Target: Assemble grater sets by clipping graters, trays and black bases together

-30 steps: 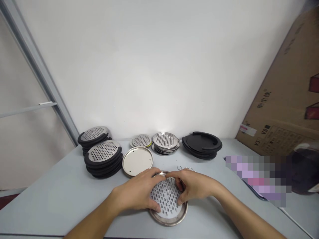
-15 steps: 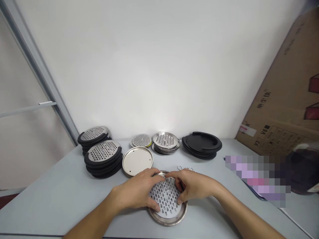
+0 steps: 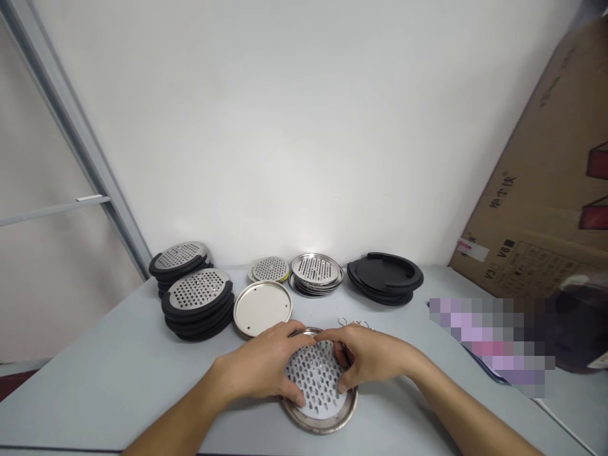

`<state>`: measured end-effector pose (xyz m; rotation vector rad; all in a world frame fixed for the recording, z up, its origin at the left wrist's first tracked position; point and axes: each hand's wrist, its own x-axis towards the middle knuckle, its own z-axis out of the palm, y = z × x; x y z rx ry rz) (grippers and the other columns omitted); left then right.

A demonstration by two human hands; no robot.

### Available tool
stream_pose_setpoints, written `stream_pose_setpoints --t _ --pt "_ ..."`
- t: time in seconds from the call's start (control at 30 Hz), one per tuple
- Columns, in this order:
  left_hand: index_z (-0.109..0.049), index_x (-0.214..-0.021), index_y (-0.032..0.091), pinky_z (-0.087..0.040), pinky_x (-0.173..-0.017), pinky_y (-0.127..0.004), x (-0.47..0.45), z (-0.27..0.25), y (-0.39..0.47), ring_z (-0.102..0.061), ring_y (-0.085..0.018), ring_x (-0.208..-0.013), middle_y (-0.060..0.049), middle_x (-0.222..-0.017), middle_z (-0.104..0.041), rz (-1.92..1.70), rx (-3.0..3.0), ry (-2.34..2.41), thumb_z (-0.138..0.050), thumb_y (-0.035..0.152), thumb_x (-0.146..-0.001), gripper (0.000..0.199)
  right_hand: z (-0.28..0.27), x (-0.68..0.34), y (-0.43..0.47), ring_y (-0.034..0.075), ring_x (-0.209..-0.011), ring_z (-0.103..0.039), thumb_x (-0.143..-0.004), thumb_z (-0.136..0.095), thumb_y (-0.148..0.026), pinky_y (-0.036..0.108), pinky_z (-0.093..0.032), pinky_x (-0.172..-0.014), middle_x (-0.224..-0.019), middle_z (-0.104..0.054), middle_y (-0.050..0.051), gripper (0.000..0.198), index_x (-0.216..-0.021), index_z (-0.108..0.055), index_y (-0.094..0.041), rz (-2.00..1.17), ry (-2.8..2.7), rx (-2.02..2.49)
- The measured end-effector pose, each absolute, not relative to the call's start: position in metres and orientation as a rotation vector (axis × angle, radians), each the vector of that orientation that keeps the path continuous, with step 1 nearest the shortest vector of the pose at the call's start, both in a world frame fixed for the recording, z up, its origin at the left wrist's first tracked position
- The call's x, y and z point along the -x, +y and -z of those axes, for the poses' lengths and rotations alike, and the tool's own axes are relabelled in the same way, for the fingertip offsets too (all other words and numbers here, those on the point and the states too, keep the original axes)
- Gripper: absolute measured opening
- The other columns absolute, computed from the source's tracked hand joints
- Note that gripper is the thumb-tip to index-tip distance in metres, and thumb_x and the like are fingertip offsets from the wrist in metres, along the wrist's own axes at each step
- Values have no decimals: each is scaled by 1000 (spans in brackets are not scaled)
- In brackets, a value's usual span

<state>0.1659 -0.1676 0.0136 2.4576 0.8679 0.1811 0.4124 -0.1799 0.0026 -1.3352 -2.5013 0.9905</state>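
A round perforated metal grater disc (image 3: 317, 383) lies within a shallow round metal dish (image 3: 319, 427) near the table's front edge. My left hand (image 3: 270, 361) grips the disc's left edge, thumb at the lower left and fingers at the top. From the right, my right hand (image 3: 363, 358) grips the opposite edge, its thumb pressed on the disc's right side. Both index fingertips come close together at the top. The far rim of the dish is partly hidden by my fingers. Behind my right hand, several small metal rings (image 3: 342, 322) show partly.
Black holders with grater discs (image 3: 197, 304) are stacked at left, with another stack (image 3: 178, 256) behind. A cream round plate (image 3: 262, 308), a loose disc (image 3: 268, 269), stacked metal graters (image 3: 316, 271) and black holders (image 3: 386, 277) stand farther back. A blurred phone-like object (image 3: 489, 348) and cardboard box (image 3: 536, 209) are right.
Both hands keep the same hold on the grater disc. The whole view has shifted very slightly; nothing else visibly moved.
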Motion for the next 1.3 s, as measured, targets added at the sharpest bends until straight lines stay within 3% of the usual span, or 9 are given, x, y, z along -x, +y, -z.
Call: stream_pose_setpoints --t 0.43,0.5,0.63,0.77,0.9,1.07,1.3 --pt "-47 -136 35 -36 -105 -43 -165 -16 -167 -43 -31 -127 -6 -140 -44 -171 -2435 867 -79 46 -63 80 -3 -417 -178 13 -63 -58 -65 -78 -34 20 -41 -54 -74 -64 -3 68 -129 -57 -23 -1071 -2335 1274" --pt "-48 -135 35 -37 -104 -41 -165 -17 -167 -46 -30 -124 -5 -138 -46 -189 -2414 861 -79 46 -64 79 0 -415 -172 13 -62 -58 -75 -71 -36 21 -42 -57 -73 -65 -2 54 -125 -60 -21 -940 -2196 1302" --pt "-50 -134 34 -37 -103 -37 -164 -19 -166 -49 -28 -120 -4 -133 -50 -218 -2382 875 -78 45 -68 73 6 -407 -153 16 -62 -59 -86 -58 -32 26 -42 -62 -68 -67 2 27 -104 -71 -17 -385 -1988 1434" --pt "-51 -133 32 -38 -101 -36 -165 -19 -167 -51 -27 -117 -5 -128 -53 -226 -2408 864 -76 46 -70 69 8 -397 -132 19 -73 -65 -89 -53 -25 26 -45 -69 -81 -73 7 25 -103 -71 -16 -75 -1945 1524" --pt "-52 -133 30 -37 -103 -37 -165 -17 -168 -49 -28 -119 -6 -131 -51 -225 -2414 885 -76 48 -70 70 13 -388 -117 22 -84 -68 -90 -49 -22 28 -45 -76 -96 -74 10 30 -113 -67 -18 5 -1929 1584" --pt "-49 -136 31 -36 -105 -38 -166 -17 -171 -45 -29 -125 -7 -137 -47 -201 -2402 899 -76 52 -67 76 26 -384 -105 22 -88 -68 -92 -45 -20 28 -45 -77 -100 -74 12 34 -120 -64 -18 49 -1923 1652" --pt "-49 -134 31 -38 -102 -38 -171 -22 -174 -49 -28 -119 -6 -131 -51 -211 -2419 918 -72 51 -74 68 31 -388 -101 20 -89 -68 -94 -45 -22 25 -44 -77 -99 -74 10 29 -108 -70 -18 75 -1955 1639"
